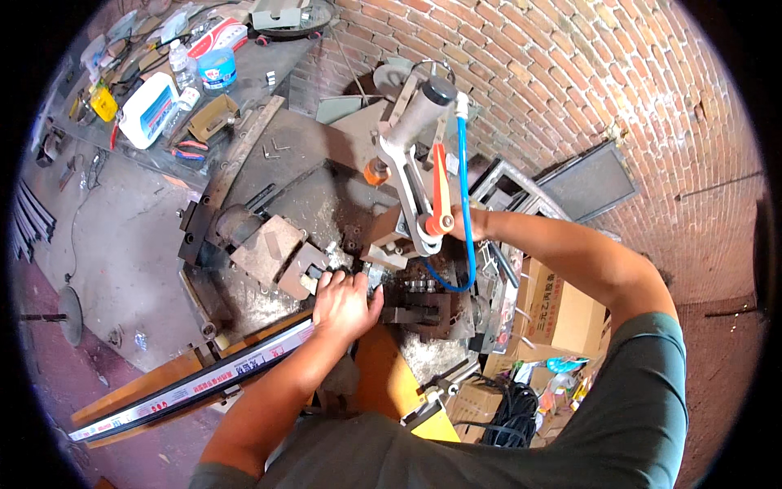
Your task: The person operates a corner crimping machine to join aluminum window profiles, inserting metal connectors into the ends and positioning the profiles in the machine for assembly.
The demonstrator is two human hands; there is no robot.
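My left hand [346, 306] reaches to the middle of the machine bed, fingers bent down over small metal parts beside a steel block fixture [305, 269]. What lies under its fingertips is hidden. A long profile with a white printed strip [212, 381] slants from below this hand to the lower left. My right hand [463, 224] is behind the orange lever [441, 187] of an upright machine head [419, 114]. Only the back of that hand shows; its fingers are hidden by the machine. A blue air hose [467, 196] hangs in front of it.
A workbench at the upper left carries a white jug [149, 110], a blue tub [217, 68], pliers [190, 150] and an open small box [213, 118]. Cardboard boxes [562, 314] and coiled black cable [511, 414] lie at the right. Beyond stands a brick wall [586, 73].
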